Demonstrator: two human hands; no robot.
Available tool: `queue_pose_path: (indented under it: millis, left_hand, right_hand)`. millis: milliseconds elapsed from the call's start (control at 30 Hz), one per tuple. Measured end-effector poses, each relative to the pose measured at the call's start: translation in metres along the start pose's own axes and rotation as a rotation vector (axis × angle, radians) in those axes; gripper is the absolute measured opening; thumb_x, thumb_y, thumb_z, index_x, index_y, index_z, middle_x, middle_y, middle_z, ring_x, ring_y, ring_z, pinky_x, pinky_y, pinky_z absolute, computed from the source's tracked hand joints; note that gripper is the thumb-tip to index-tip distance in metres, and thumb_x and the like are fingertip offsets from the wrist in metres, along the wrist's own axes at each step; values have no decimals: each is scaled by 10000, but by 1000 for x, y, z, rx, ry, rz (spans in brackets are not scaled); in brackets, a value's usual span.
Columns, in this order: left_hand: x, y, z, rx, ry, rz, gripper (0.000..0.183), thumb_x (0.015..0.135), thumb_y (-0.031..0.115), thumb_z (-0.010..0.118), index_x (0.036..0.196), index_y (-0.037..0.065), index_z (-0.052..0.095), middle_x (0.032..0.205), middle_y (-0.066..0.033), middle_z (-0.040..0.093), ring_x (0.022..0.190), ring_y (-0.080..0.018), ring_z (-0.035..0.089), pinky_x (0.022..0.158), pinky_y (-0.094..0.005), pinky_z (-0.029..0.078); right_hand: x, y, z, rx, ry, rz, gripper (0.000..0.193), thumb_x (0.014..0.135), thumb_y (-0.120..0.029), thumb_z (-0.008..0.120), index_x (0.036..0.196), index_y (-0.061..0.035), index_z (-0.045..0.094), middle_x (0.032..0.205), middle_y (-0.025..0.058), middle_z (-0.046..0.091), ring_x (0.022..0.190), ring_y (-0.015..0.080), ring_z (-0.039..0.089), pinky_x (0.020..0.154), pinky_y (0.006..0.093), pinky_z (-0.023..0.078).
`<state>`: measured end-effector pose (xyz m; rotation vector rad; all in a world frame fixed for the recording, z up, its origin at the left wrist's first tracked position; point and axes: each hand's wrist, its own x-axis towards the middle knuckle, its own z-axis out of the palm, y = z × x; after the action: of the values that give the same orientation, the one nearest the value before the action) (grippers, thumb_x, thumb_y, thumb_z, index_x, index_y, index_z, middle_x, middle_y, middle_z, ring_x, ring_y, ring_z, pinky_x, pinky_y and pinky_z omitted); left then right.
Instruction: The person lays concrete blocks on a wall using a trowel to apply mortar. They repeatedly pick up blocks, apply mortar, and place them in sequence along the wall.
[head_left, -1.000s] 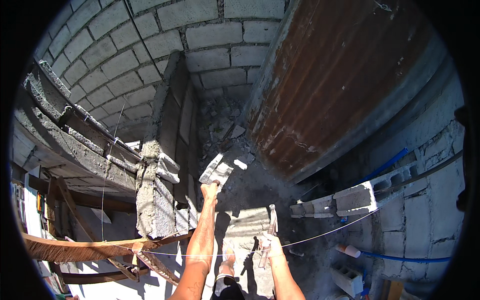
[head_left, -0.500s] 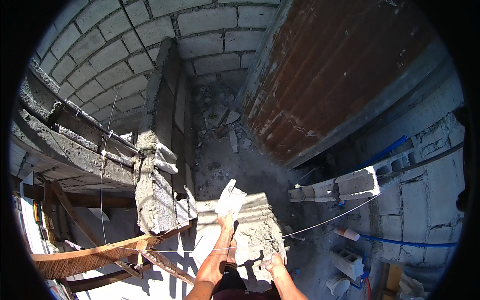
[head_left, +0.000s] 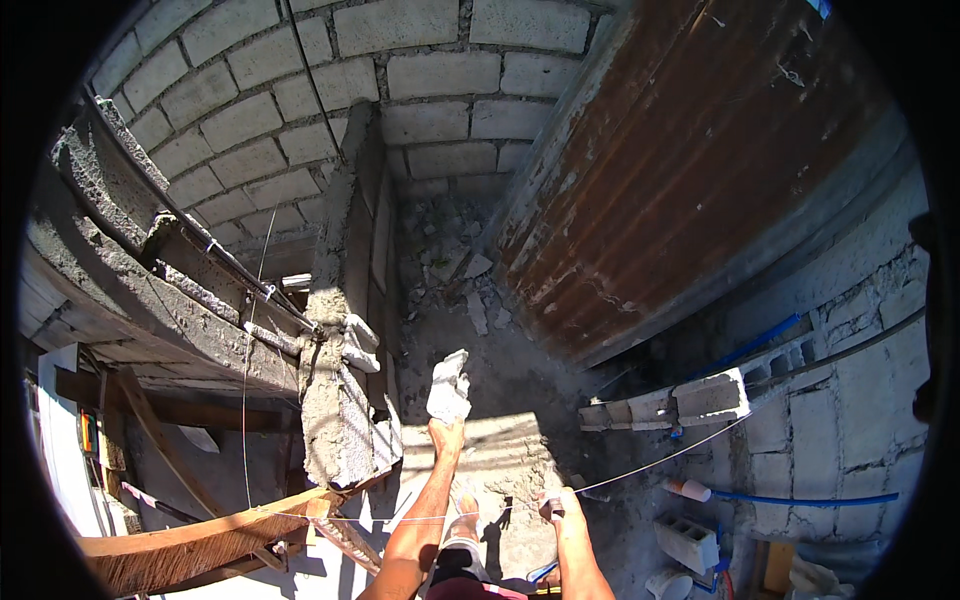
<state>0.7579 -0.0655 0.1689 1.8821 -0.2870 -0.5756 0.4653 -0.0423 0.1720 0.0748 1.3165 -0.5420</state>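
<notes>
A broken, pale chunk of concrete block [head_left: 449, 388] is in the grip of my left hand [head_left: 447, 434], which reaches out ahead of me. The chunk's rough edge points away and catches the sun. Below it lies a sunlit, rough mortar-covered surface [head_left: 515, 470]. Over the right side of that surface is my right hand [head_left: 563, 503], its fingers curled closed. What they hold is too small and dark to make out. One bare foot [head_left: 466, 505] shows between my forearms.
A thin string [head_left: 640, 466] stretches across in front of me. An unfinished block wall end [head_left: 338, 420] stands at left, above a wooden beam [head_left: 200, 532]. Rusty corrugated sheet [head_left: 680, 180] leans at the back right. Rubble [head_left: 478, 268] lies beyond; a hollow block [head_left: 686, 540] sits right.
My left hand has turned the chunk more upright. My right hand has shifted slightly up and right, and the whole view has swung a little.
</notes>
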Motion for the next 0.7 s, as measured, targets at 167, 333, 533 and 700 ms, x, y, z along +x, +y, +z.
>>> queue_pose_path:
  millis: [167, 333, 533, 700]
  left_hand:
    - [-25, -7, -20, 33, -161, 34, 262, 794, 75, 667, 1006, -76, 641, 838, -180, 690, 748, -257, 662, 683, -380, 523]
    - [-3, -27, 1, 415, -216, 71, 262, 747, 150, 676, 878, -77, 687, 818, -261, 694, 772, -348, 713, 680, -442, 534]
    - [-1, -41, -11, -165, -4, -459, 205, 648, 32, 762, 772, -95, 660, 719, -117, 659, 609, -225, 605, 550, -382, 489]
    - [-43, -45, -42, 149, -135, -390, 295, 720, 43, 712, 995, -58, 679, 873, -153, 709, 771, -264, 683, 704, -378, 538]
  right_hand:
    - [10, 0, 70, -165, -45, 32, 129, 934, -161, 523, 1011, -65, 562, 784, 107, 609, 598, 232, 598, 514, 360, 500]
    - [-34, -69, 241, -5, -776, 186, 210, 1003, -201, 538, 1166, -71, 548, 685, -12, 412, 475, 41, 383, 388, 172, 352]
    - [-50, -93, 270, 132, -720, 28, 165, 960, -140, 618, 900, -109, 467, 671, -14, 426, 490, 41, 389, 383, 168, 355]
    - [-42, -8, 79, -172, -306, 164, 49, 957, -96, 566, 970, -51, 553, 717, 14, 559, 478, 83, 473, 444, 237, 443]
